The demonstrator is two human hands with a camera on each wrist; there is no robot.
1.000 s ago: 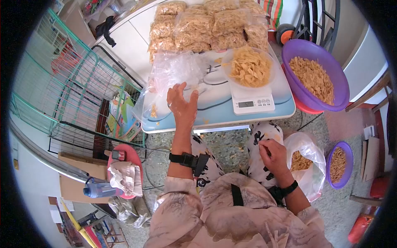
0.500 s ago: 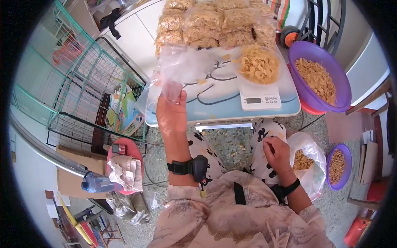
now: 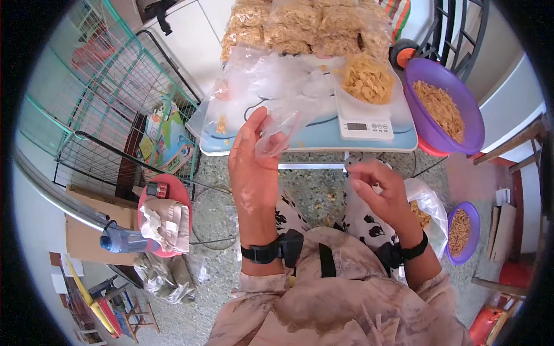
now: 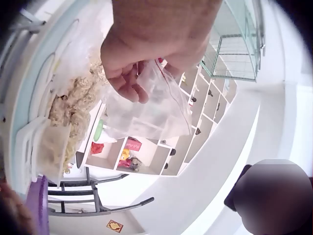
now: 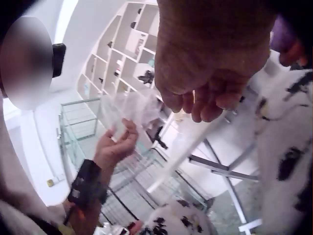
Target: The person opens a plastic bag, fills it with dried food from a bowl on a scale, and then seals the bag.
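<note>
Left hand (image 3: 254,167): lower middle of head view, over the near edge of the desk (image 3: 323,132); thumb and fingers pinch a clear bag (image 3: 280,130), palm partly open.
Right hand (image 3: 381,187): right of the left hand, above the lap; fingers loosely bent, nothing seen in them.
Held bag: thin, see-through, red line along one edge in left wrist view; looks empty.
Loose bags (image 3: 248,75): left part of the desk, crumpled together, apparently unfilled.
Filled bags (image 3: 288,29): top centre, stacked in rows and layers; count uncertain, top of stack cut off.
Bowl of flakes (image 3: 369,81): on the white scale (image 3: 366,128), upper right of centre; contents heaped, not bagged.
Purple basin (image 3: 471,106): right side, holding a large amount of strips.
Small purple basin (image 3: 478,230): lower right, brown sticks inside.
State of work: many bags packed, by the look of it; bowl contents, basin strips and the held bag remain unpacked.
Crumbs (image 3: 221,124): left edge of desk.
Writing: scale digits and button marks too small to read; red box (image 4: 132,144) on shelving has pale lettering, illegible. No brand readable.
</note>
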